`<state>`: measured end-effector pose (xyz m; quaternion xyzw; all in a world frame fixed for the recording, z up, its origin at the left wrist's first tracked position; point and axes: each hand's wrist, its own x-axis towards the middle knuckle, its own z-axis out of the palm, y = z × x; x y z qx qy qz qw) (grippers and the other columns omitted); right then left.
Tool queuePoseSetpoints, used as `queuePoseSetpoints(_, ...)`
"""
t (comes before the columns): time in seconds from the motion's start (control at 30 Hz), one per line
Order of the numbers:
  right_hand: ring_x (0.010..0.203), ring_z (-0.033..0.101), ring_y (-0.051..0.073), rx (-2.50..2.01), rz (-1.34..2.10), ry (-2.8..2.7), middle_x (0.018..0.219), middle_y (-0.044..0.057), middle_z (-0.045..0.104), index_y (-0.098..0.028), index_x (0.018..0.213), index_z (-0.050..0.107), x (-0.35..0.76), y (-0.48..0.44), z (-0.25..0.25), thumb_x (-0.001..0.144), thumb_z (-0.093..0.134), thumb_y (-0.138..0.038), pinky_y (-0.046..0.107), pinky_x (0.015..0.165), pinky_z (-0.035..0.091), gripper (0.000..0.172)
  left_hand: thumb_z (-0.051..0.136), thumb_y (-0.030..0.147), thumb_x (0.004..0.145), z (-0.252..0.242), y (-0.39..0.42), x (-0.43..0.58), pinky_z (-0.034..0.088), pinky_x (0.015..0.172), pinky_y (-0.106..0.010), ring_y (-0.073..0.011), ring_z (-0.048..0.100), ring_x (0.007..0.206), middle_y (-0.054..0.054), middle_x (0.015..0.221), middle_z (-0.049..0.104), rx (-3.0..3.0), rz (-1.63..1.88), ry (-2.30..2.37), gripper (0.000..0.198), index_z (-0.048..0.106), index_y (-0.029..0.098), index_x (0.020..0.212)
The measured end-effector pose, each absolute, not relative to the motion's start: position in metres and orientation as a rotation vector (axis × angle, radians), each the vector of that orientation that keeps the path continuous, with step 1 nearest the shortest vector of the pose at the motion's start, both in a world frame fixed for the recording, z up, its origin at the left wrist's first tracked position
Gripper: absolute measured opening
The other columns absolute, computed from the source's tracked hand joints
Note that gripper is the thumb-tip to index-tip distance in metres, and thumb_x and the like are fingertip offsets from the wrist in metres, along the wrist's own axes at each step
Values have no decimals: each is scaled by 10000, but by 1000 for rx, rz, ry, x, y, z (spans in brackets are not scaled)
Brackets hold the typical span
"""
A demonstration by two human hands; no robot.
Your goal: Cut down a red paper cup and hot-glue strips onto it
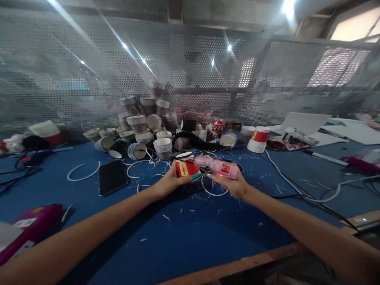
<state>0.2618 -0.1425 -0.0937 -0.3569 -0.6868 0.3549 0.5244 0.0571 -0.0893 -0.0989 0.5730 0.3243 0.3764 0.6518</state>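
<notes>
My left hand (170, 181) is closed around a small red paper cup (184, 169) with a yellow label and a white rim, tilted on its side above the blue table. In my right hand (237, 187) is a pink glue gun (218, 166) with a red label, a small red light glowing beside the fingers. Wispy strands cling to its body, and its front end points at the cup, very close to it. Whether the tip touches the cup cannot be made out. Below the hands lies a white cord loop (214, 194).
Several pale paper cups with handles (138, 123) are piled against the mesh panel (196, 71). A black phone (113, 178) lies left. Behind stand a red can (218, 128) and stacked red-and-white cups (258, 140). White cable (297, 189) runs right; scraps litter the blue table (178, 253).
</notes>
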Motion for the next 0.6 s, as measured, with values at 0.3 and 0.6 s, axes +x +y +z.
queuePoseSetpoints(0.3, 492, 478, 97, -883, 854, -1609, 575, -9, 555, -138, 720, 622, 262, -142, -96, 693, 674, -282, 243, 473, 410, 155, 726, 155, 609, -99, -90, 56, 404, 959, -404, -223, 587, 1008, -71, 1069, 612, 1333, 827, 765, 553, 410, 176, 1062)
queuePoseSetpoints(0.6, 391, 423, 80, -978, 854, -1526, 500, -12, 542, -122, 764, 645, 267, -136, -103, 715, 654, -330, 228, 370, 341, 214, 735, 160, 597, -100, -89, 56, 404, 971, -416, -247, 570, 1069, -93, 1137, 599, 1321, 863, 744, 607, 410, 184, 1109)
